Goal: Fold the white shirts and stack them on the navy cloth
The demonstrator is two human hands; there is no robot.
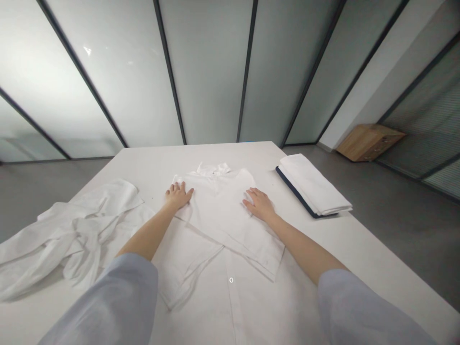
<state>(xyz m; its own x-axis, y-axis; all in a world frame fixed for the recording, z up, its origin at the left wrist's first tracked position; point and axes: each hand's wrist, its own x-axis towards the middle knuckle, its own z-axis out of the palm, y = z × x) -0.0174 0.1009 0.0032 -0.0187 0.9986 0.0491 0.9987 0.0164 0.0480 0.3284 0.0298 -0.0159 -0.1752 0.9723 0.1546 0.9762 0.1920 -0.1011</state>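
The white shirt (219, 215) lies flat on the white table (168, 160), at twelve o'clock from the person, with its two sleeves (187, 268) folded across it. The left hand (178, 195) and the right hand (259, 204) rest on it, fingers open wide, holding nothing. The cloth seems light and soft, so it may slide easily; the collar (212, 168) looks a good place to take hold. A crumpled shirt (72, 235) lies at nine o'clock, a folded stack (312, 184) at two.

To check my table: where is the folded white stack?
In the head view, the folded white stack lies at the right edge of the table, beyond the right hand.
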